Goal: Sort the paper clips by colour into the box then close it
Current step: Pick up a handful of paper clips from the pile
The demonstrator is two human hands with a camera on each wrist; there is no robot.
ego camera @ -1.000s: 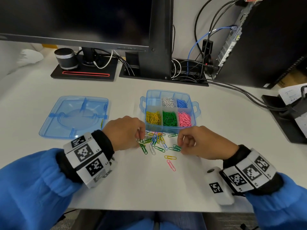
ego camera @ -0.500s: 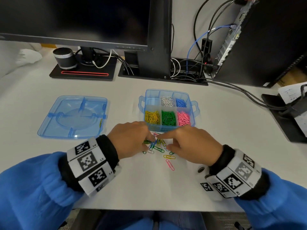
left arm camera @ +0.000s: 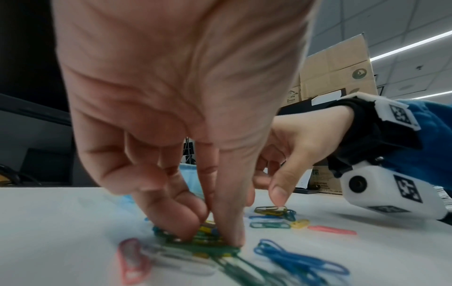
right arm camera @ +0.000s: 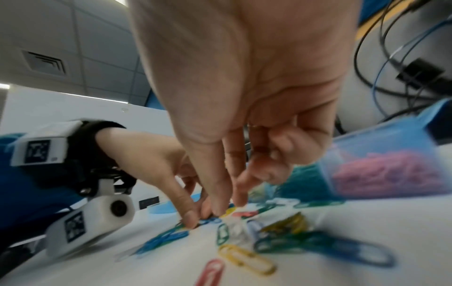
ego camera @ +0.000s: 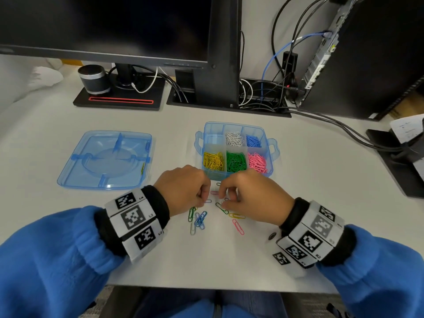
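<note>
Sorting is mid-way: loose paper clips [ego camera: 202, 216] are scattered on the desk [ego camera: 68, 125] just in front of the open box [ego camera: 236, 150], lid [ego camera: 105, 159] well apart to its left. Left hand [ego camera: 183, 189] fingers are pinched narrow on a green/yellow cluster; right hand [ego camera: 254, 198] fingers are curled down over the clips, grip can't be told. Next, probably, one colour needs to be lifted out & dropped into its matching compartment.

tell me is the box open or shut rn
Open. The box has no cover on it, so its sorted compartments show, and the lid lies flat on the desk to its left, apart from it.
</note>
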